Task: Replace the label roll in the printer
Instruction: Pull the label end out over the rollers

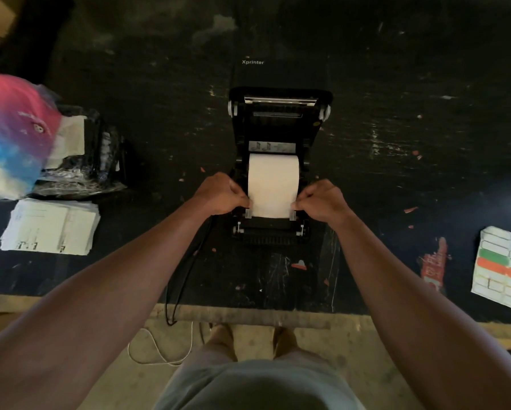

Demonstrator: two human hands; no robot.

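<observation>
A black label printer stands in the middle of the dark table with its lid swung open away from me. A white label roll sits in its bay, and a strip of it is drawn toward the printer's front. My left hand pinches the strip's left edge near the left paper guide. On the other side my right hand pinches the right edge near the right guide. Both hands rest against the printer's sides.
A stack of printed sheets lies at left, with a pink-and-blue garment in plastic wrap behind it. A sheet of coloured labels lies at the right edge. A black cable runs off the table's front edge.
</observation>
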